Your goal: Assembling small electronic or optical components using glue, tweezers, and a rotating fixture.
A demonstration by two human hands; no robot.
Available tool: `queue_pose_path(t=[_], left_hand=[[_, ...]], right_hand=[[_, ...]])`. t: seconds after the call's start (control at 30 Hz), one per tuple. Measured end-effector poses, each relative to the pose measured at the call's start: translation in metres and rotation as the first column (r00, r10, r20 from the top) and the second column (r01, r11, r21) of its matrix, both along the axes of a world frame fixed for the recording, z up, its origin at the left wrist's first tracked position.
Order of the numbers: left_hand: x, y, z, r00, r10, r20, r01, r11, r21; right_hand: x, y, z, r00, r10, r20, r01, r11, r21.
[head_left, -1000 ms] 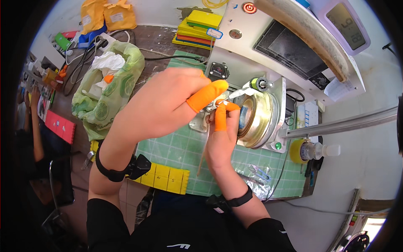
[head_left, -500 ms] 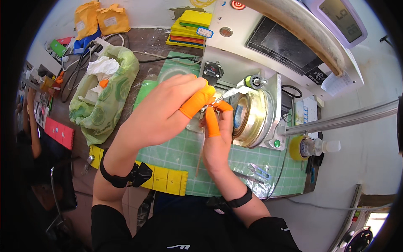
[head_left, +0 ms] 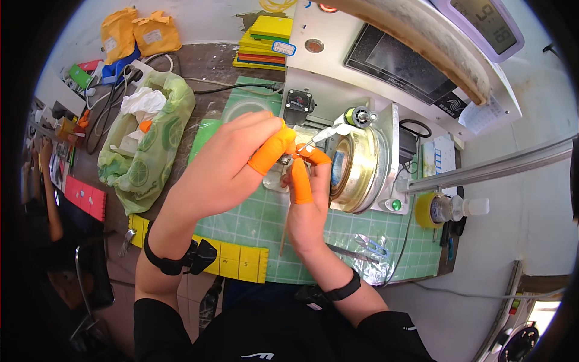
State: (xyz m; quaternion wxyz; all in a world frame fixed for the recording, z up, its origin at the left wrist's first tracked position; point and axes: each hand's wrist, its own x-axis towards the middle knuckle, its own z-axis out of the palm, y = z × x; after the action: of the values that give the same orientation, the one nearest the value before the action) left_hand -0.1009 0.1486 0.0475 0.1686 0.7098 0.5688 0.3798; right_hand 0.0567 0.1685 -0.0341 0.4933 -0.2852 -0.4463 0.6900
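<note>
Take gold-coloured wheel (head_left: 363, 172) as landmark, sides as seen in head view. Note left hand (head_left: 244, 148) left of wheel: curled, orange finger covers (head_left: 265, 158) on, fingertips bunched close to right hand (head_left: 309, 220). Note the latter just left of wheel and lower: half closed, orange-covered thumb and finger bent toward each other. See small shiny metal piece (head_left: 285, 160) where both sets of fingertips meet, left of wheel; partly hidden, so cannot tell which hand grips it or how tightly. See thin pale stick (head_left: 283, 232) pointing down beside right hand, below left of wheel; cannot tell whether held at upper end.

Log green gridded mat (head_left: 256, 218) below and left of wheel, yellow marked strip (head_left: 235, 259) along its near edge. Log blue-handled snips (head_left: 373, 246) below wheel, near clear plastic (head_left: 377, 271). Log green bag (head_left: 172, 120) with white tissue (head_left: 143, 104) well left of wheel, dark screen (head_left: 392, 57) above, yellow-bodied bottle (head_left: 425, 210) to right and lower.
</note>
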Motion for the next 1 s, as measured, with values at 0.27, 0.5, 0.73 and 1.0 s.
queue_pose_path(t=[0.27,0.5,0.73,1.0], left_hand=[[-0.001,0.001,0.004,1.000,-0.005,-0.006,0.005,0.999,-0.034],[0.002,0.024,0.018,0.988,-0.003,0.155,0.014,0.997,-0.071],[0.005,0.073,0.001,0.917,-0.150,0.370,0.190,0.979,-0.072],[-0.009,0.075,0.004,0.879,-0.335,0.340,0.397,0.909,-0.130]], right_hand=[[0.001,0.001,-0.006,0.999,0.001,0.041,-0.002,1.000,0.028],[-0.003,0.003,-0.008,0.991,-0.070,0.110,0.069,0.998,0.009],[-0.013,0.017,-0.013,0.992,-0.088,0.085,0.090,0.996,-0.020],[-0.017,0.029,-0.014,0.994,-0.074,0.079,0.078,0.996,-0.040]])
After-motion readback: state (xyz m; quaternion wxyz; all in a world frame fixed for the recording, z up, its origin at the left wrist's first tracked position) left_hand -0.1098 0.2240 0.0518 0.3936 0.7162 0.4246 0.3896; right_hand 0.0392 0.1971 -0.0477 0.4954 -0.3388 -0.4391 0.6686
